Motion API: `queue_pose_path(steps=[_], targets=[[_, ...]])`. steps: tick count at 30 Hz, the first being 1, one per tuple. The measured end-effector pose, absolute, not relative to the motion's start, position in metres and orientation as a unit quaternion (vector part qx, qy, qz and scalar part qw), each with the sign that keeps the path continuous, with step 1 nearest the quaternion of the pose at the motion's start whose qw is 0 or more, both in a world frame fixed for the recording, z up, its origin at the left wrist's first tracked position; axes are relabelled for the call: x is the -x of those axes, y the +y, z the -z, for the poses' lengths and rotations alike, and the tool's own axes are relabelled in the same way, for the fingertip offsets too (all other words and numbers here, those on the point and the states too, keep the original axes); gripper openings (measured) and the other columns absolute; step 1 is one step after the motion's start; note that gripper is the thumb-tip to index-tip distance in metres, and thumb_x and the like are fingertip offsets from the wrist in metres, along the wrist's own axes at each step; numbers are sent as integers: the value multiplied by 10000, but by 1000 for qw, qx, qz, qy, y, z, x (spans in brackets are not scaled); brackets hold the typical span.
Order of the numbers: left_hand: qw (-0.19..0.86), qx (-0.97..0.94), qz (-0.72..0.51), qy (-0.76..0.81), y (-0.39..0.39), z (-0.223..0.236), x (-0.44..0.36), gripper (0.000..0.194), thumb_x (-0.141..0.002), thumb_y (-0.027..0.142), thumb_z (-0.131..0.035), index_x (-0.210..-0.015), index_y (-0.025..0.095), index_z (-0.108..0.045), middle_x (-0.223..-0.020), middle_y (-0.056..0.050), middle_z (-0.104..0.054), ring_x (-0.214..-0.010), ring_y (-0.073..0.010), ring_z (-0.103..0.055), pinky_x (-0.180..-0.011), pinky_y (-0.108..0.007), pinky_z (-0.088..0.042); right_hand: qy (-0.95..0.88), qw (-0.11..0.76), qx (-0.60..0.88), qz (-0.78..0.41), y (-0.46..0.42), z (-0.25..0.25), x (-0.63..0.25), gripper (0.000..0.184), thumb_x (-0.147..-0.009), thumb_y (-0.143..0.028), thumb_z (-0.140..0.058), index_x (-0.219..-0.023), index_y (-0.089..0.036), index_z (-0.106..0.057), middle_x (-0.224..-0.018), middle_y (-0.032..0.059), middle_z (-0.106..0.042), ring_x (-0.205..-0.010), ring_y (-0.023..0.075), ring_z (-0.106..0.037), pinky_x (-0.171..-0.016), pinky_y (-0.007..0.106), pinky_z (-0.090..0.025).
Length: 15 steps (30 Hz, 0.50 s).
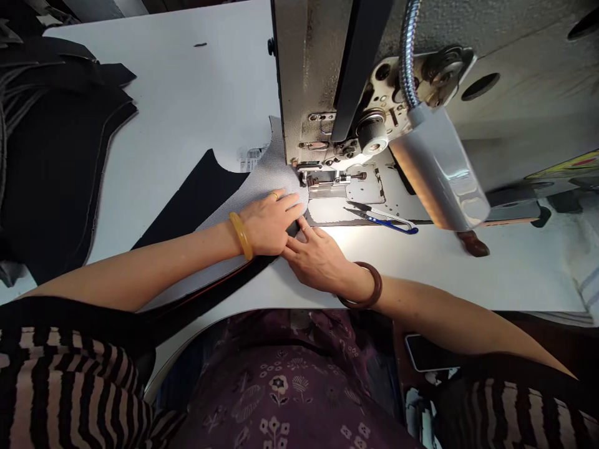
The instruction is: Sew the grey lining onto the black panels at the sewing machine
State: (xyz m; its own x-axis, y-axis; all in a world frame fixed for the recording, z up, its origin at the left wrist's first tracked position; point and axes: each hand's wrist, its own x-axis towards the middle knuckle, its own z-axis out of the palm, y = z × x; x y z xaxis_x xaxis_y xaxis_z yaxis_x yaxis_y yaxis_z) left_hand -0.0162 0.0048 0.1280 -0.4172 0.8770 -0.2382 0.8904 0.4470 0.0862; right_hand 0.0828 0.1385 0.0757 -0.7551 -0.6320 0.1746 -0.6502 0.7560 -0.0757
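Note:
A light grey woven fabric piece (234,201) lies over black fabric (187,196), its tip at the needle and presser foot (304,178) of a sewing machine (322,81). My left hand (267,223) rests flat on the grey fabric with fingers stretched toward the presser foot, so it is open. My right hand (318,252) is at the near edge of the layers, thumb and fingers closed on the fabric edge. The hands touch, and the left partly covers the right thumb's area. Blue-handled thread snips (388,219) lie right of the needle on the machine bed.
Stacked black fabric pieces (51,149) fill the left side of the white table (187,87). A lamp (442,168) on a flexible neck hangs right of the needle. A small brown object (473,243) sits at the right. A phone (430,353) lies below the table edge.

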Motion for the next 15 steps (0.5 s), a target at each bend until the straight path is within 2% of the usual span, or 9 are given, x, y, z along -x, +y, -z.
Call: queue_pose_path(steps=[3, 8, 15], targets=[[116, -508, 36, 853, 9, -133, 18, 439, -730, 114, -467, -1150, 89, -593, -1262, -146, -526, -1215, -296, -459, -1046, -394, -383, -937, 70, -336, -68, 141, -76, -81, 405, -904, -114, -399, -1289, -107, -526, -1221, 136, -571, -1144, 349, -522, -886, 531, -469], [114, -477, 45, 870, 15, -140, 19, 354, -752, 89, -442, -1057, 115, -620, -1214, -152, -505, -1067, -277, -544, -901, -370, -470, -939, 82, -321, -86, 144, -76, -77, 383, -899, -94, -404, -1249, -102, -561, -1177, 151, -592, -1170, 341, -499, -925, 535, -442], [128, -476, 79, 866, 20, -144, 25, 306, -734, 114, -505, -1027, 117, -597, -1231, -158, -485, -1097, -284, -517, -865, -367, -491, -933, 109, -330, -91, 145, -74, -77, 386, -899, -135, -419, -1257, -81, -553, -1294, 176, -528, -1197, 340, -472, -919, 476, -461]])
